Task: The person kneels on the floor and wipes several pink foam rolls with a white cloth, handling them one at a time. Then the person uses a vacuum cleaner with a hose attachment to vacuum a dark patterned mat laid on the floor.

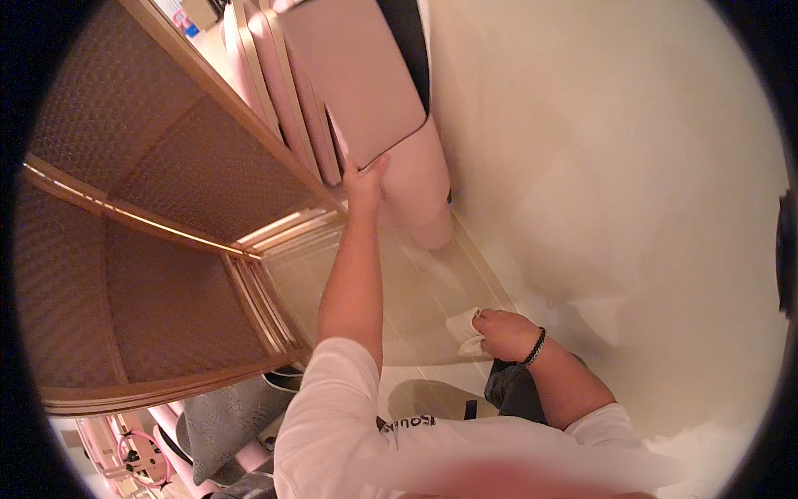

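My left hand (pixel 366 178) grips the near corner of a flat pink panel (pixel 368 81) with a dark edge, thumb on one side. The panel lies over a larger pink padded piece (pixel 414 168) that stands by the wall. A bunched white cloth (pixel 466 330) is in my right hand (pixel 506 335), held low over the tiled floor, close to the wall. A dark braided bracelet (pixel 536 347) circles that wrist.
Several pink padded panels with light edges (pixel 283 93) stand left of the held panel. A wooden-framed folding screen (pixel 181 162) fills the left side. The pale wall (pixel 611 187) rises on the right. A grey patterned cushion (pixel 224 424) and a pink-rimmed wheel-like object (pixel 144 458) show at lower left.
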The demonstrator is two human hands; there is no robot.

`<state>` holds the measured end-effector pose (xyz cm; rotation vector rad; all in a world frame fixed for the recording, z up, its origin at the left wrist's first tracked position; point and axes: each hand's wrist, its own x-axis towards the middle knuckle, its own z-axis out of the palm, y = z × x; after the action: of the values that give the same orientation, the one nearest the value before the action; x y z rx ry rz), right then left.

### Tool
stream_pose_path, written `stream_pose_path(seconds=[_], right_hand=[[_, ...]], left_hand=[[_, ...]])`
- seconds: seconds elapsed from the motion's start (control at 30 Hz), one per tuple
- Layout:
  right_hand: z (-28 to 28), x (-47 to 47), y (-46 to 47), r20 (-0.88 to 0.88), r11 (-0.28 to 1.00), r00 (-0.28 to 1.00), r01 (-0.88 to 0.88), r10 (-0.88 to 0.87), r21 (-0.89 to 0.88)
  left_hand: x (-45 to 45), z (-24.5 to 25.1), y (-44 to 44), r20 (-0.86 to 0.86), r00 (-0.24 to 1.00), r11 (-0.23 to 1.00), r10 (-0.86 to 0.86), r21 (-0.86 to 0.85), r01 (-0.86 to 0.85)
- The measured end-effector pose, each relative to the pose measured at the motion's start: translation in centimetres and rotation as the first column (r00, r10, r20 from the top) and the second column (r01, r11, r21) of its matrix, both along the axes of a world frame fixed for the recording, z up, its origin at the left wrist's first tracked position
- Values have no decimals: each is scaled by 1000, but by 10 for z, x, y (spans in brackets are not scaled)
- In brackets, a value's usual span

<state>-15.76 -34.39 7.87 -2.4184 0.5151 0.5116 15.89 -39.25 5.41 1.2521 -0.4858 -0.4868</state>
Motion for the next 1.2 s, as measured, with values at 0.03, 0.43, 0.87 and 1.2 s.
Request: stream_pose_path(seconds=[0.03,0.43,0.87,1.2], right_hand=[[-1,0,-2,-21,1000,1000,-7,8,12],[18,5,-1,-2,1000,1000,2,-2,7],[11,-5,19,-37,999,999,25,-26,-31],[16,-18,18,43,1000,999,31,-31,-4]], left_hand=[[8,-15,-9,68,996,993,-55,103,48],[27,-54,-20,451,888,939,-87,335,-78],[-7,-42,-23,325,946,922,24,359,-147],[49,-29,12,-54,966,952,-253,167,258]])
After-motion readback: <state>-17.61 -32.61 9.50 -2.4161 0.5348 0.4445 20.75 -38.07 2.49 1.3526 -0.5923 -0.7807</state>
